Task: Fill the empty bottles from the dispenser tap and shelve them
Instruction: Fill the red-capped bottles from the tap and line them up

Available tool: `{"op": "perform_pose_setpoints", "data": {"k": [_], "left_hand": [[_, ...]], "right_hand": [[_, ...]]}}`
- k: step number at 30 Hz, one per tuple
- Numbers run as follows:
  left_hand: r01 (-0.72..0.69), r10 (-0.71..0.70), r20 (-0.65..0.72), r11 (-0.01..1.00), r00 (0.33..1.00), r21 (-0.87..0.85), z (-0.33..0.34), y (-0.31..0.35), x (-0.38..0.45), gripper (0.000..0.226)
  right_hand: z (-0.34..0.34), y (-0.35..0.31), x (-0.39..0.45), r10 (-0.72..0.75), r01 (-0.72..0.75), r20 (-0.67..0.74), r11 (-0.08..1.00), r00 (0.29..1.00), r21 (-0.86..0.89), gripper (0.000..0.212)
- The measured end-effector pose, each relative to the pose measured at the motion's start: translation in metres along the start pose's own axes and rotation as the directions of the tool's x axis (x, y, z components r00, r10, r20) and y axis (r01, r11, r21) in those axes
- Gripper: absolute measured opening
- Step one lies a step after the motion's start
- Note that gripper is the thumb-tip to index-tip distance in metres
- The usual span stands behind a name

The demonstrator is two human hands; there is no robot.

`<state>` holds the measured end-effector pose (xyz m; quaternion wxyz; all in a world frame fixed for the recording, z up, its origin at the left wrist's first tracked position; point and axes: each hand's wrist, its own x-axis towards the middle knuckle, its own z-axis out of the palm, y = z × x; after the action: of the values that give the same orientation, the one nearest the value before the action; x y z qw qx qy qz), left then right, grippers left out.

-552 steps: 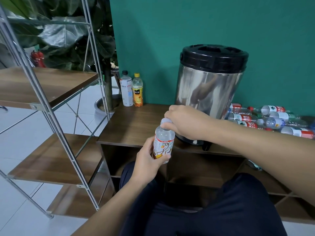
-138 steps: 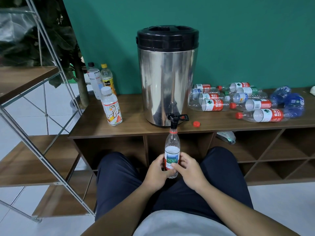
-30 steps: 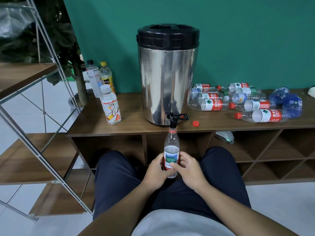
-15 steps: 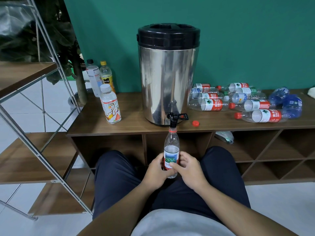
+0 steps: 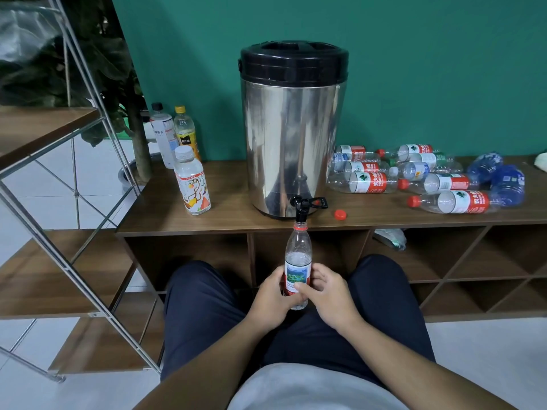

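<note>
A teal wall backs the low wooden cabinet (image 5: pixel 231 220) in front of me, where the steel dispenser (image 5: pixel 291 137) stands with its black tap (image 5: pixel 302 207) over the front edge. I hold a clear bottle (image 5: pixel 298 255) upright right under that tap, its mouth meeting the spout. My left hand (image 5: pixel 270 300) and right hand (image 5: pixel 330 294) both grip its lower body. Its red cap (image 5: pixel 340 214) lies on the cabinet just right of the tap. Empty bottles (image 5: pixel 420 177) lie heaped to the right; a capped bottle with a patterned label (image 5: pixel 192 182) stands left of the dispenser.
</note>
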<state>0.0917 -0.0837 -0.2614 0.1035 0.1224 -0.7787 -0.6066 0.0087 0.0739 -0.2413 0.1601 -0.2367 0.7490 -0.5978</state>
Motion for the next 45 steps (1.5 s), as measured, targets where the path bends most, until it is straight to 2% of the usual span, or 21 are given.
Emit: {"op": "perform_pose_setpoints", "data": {"k": [15,23,27,31,34,38,42,45], "left_hand": [[-0.006,0.006,-0.014,1.0,1.0,0.005,0.001,-0.001,0.0,0.06],[0.013,-0.013,-0.025,1.0,1.0,-0.006,0.001,-0.005,0.002,0.063],[0.036,-0.035,-0.036,0.999,0.999,0.027,0.001,-0.01,0.006,0.065],[0.056,-0.054,-0.055,0.997,0.997,0.048,0.002,-0.012,0.009,0.064],[0.059,-0.055,-0.062,0.997,0.997,0.058,0.001,-0.013,0.01,0.062],[0.055,-0.051,-0.066,0.997,0.997,0.063,0.0,-0.014,0.011,0.06],[0.053,-0.048,-0.069,0.996,0.996,0.065,0.0,-0.015,0.012,0.059],[0.055,-0.051,-0.064,0.996,0.997,0.068,0.0,-0.016,0.012,0.059]], "right_hand": [[-0.001,-0.002,-0.001,0.003,-0.003,-0.011,1.0,1.0,-0.02,0.044],[-0.007,0.001,0.008,0.017,-0.018,-0.014,0.994,1.0,-0.109,0.04],[-0.022,-0.021,0.025,0.024,-0.034,-0.16,0.998,0.987,-0.056,0.051],[-0.039,-0.065,0.051,0.004,0.009,-0.234,0.999,0.972,0.052,0.031],[-0.046,-0.103,0.07,0.023,0.003,-0.215,0.993,0.976,0.12,0.041],[-0.046,-0.136,0.085,0.057,-0.021,-0.131,0.965,0.99,0.261,0.037],[-0.035,-0.141,0.093,0.056,-0.038,-0.095,0.983,0.994,0.182,0.021],[-0.031,-0.139,0.097,0.09,-0.069,-0.092,0.975,0.992,0.21,0.019]]}}
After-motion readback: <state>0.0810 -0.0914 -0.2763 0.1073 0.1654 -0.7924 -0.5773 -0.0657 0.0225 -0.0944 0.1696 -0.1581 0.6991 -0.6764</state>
